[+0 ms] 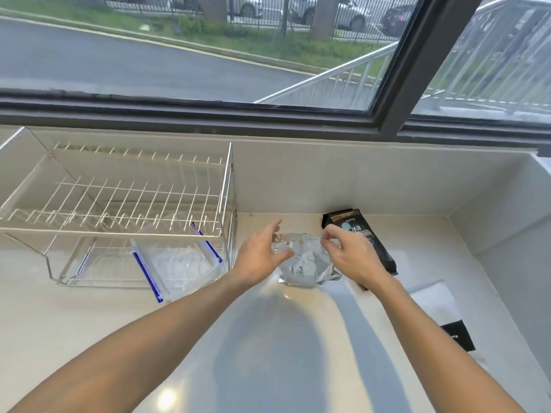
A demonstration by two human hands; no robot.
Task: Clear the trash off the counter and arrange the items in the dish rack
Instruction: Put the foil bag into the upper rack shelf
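Left hand [262, 251] half-open against crumpled clear plastic [304, 263], right hand [351, 254] pinching its edge — trash-clearing step; next, probably bunched up and lifted off counter [283, 338] — black packet [360, 234] left.

Between my hands I see crumpled, shiny clear plastic [304, 263]. Left of them, a bright metal wire dish rack [119, 198]; under them, the counter [268, 353] looks smooth and glossy.
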